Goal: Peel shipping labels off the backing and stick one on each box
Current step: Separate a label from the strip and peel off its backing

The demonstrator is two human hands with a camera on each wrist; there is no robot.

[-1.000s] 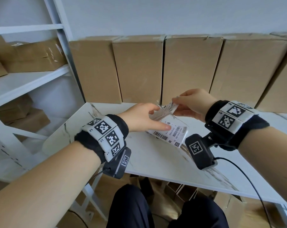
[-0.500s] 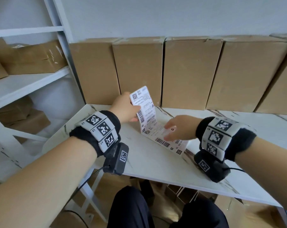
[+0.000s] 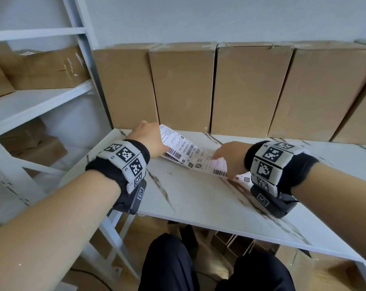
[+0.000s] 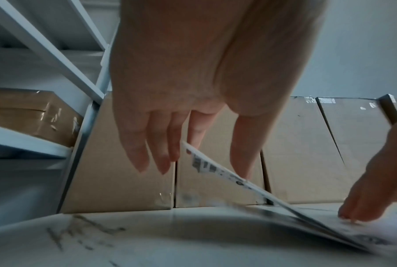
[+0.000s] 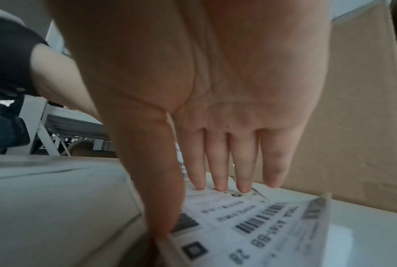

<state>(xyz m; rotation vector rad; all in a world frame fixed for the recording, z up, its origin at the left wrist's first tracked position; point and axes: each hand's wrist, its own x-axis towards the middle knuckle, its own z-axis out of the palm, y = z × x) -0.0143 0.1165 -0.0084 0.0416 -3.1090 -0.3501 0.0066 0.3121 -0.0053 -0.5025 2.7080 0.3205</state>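
Observation:
A white strip of shipping labels (image 3: 190,152) lies slantwise on the marble table (image 3: 198,202). Its far end is lifted off the tabletop. My left hand (image 3: 151,137) pinches that raised end just in front of the boxes; the left wrist view shows the strip's edge (image 4: 215,168) rising up to the fingers (image 4: 161,144). My right hand (image 3: 226,158) presses the near part of the strip flat with straight fingertips (image 5: 220,187) on the printed labels (image 5: 250,216). Several plain cardboard boxes (image 3: 182,87) stand upright in a row against the wall.
A white metal rack (image 3: 30,101) at the left holds more taped boxes (image 3: 45,68). More cartons (image 3: 230,244) sit under the table, beside my legs. The table's front edge runs close to my wrists.
Both hands held the strip in the air, then my right hand pressed it to the table. My left hand has lowered the upright end towards the boxes.

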